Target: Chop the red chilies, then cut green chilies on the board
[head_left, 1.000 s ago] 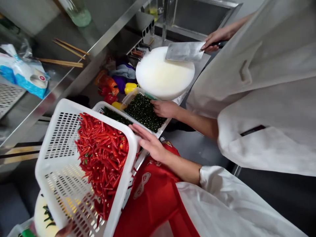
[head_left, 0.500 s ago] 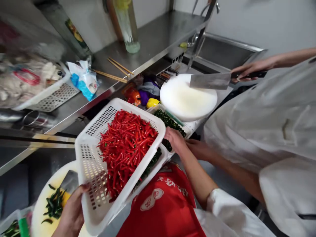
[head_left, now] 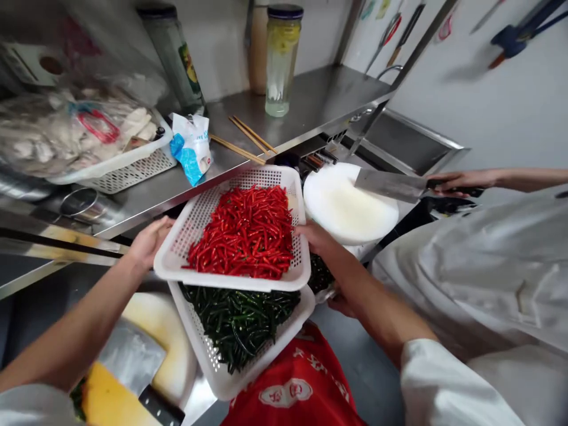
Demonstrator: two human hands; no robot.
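Note:
Both my hands hold a white perforated plastic basket [head_left: 235, 279] heaped with red chilies [head_left: 251, 234]. My left hand [head_left: 148, 244] is at its left side, fingertips partly hidden by the rim. My right hand [head_left: 314, 235] grips the right rim. Below and nearer me, a second white basket [head_left: 222, 381] contains long green chilies [head_left: 242, 322]; the upper basket overlaps its far part. To the lower left, a cleaver [head_left: 133, 355] lies across a round chopping board [head_left: 180, 337], beside a yellow item [head_left: 104, 393].
A co-worker's hand [head_left: 459, 180] holds a cleaver [head_left: 390, 184] over a white round board [head_left: 350, 207] on the right. The metal shelf [head_left: 310, 112] bears chopsticks [head_left: 251, 136], a jar [head_left: 281, 65], a crumpled packet [head_left: 193, 148] and a filled basket [head_left: 128, 171].
The red-chili basket has moved forward toward the shelf and turned straighter, uncovering the green chilies below. My left hand has gone from its near corner to its left side. The view has shifted.

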